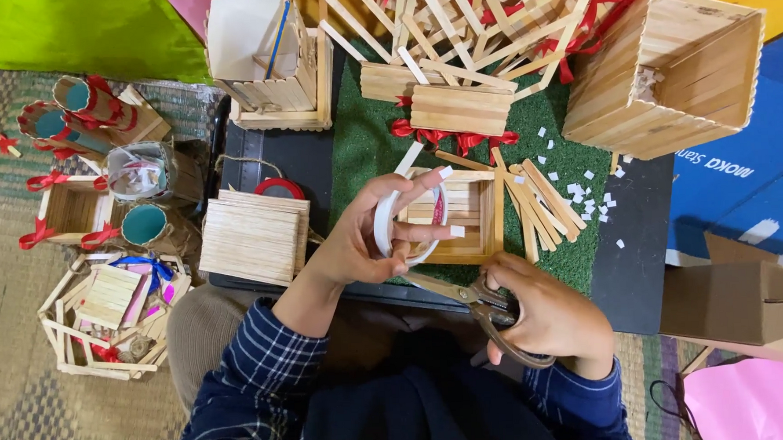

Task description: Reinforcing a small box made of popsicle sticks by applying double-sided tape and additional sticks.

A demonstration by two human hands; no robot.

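My left hand grips a roll of white tape, with a small cut piece of tape stuck on a fingertip. It hovers over a small open box of wooden craft sticks lying on a green grass-like mat. My right hand holds a pair of scissors, blades pointing left toward the tape roll. Loose craft sticks and several white tape scraps lie just right of the small box.
A big stick-built box stands at the upper right, another with a white liner at the top. A flat stick panel, red-ribboned stick holders and teal tubes sit left. Cardboard box lies right.
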